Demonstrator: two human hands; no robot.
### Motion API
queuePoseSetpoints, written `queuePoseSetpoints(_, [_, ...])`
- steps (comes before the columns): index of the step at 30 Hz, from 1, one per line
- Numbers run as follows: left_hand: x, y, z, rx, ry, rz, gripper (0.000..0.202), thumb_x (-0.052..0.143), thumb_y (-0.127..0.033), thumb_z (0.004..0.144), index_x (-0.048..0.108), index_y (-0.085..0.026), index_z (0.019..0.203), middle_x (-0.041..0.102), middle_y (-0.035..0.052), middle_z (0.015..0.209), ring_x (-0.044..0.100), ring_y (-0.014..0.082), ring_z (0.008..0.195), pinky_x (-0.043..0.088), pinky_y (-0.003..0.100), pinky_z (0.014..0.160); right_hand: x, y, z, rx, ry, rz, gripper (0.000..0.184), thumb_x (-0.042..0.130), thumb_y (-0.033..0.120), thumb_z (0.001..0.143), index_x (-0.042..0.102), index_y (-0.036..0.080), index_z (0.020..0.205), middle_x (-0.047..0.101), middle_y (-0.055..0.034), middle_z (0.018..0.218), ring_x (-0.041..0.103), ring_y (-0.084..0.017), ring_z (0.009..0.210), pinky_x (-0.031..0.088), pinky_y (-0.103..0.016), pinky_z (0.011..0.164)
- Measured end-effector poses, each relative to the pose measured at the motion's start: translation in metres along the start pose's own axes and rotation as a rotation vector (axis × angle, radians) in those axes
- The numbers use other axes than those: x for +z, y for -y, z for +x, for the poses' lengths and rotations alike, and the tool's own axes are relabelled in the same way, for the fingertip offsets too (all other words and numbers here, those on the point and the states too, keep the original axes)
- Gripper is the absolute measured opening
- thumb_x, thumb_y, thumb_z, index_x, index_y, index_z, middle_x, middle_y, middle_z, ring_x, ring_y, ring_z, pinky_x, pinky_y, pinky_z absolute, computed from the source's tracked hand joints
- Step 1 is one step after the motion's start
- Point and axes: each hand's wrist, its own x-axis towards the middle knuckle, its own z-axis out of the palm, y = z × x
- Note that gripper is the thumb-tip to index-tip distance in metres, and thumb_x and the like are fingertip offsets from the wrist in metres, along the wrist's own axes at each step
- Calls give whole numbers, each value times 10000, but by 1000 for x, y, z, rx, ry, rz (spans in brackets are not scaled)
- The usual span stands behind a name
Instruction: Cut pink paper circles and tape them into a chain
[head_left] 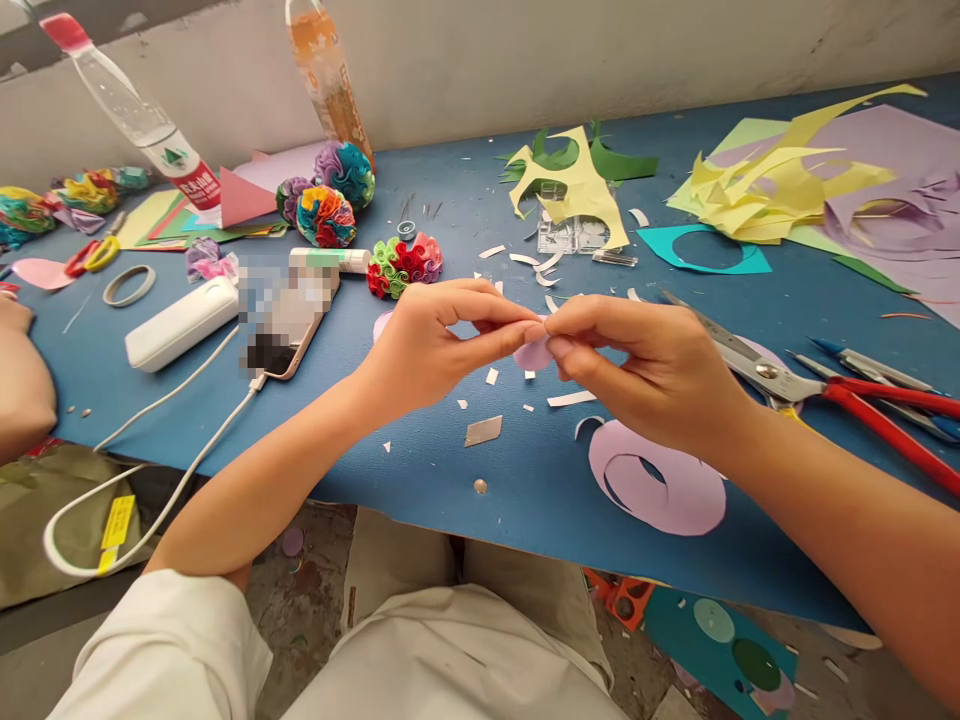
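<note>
My left hand (435, 340) and my right hand (645, 360) meet above the blue table (420, 470), both pinching one small lilac paper piece (534, 354) between thumb and fingertips. The paper is partly hidden by my fingers. Just below my right hand lies a lilac paper sheet with round cut-outs (656, 485). Red-handled scissors (817, 395) lie to the right of my right hand.
Paper flower balls (405, 265) (326, 215), a glue stick (330, 259), a phone on a cable (289, 320), a white power bank (180, 322), two bottles (142, 115) (330, 80) and paper offcuts (780, 185) lie about. Another person's arm (22, 380) is at the left edge.
</note>
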Motion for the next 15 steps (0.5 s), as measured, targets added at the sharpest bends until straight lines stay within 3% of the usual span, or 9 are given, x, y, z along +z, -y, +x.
queuePoseSetpoints(7, [-2, -2, 0, -50, 53, -15, 94, 705, -250, 819, 781, -210, 780, 693, 0, 679, 583, 79, 598, 469, 201, 561, -1, -1, 1, -34, 2, 19, 154, 510, 191, 851, 648, 232, 797, 666, 28, 691, 550, -97, 528, 440, -250, 512])
queuePoseSetpoints(15, [-3, 2, 0, 60, 53, 37, 129, 711, -291, 826, 779, -186, 790, 700, 3, 676, 583, 64, 575, 461, 174, 519, -1, -1, 0, -52, 12, 16, 151, 506, 171, 866, 634, 212, 798, 666, 26, 706, 553, -80, 540, 441, -221, 530])
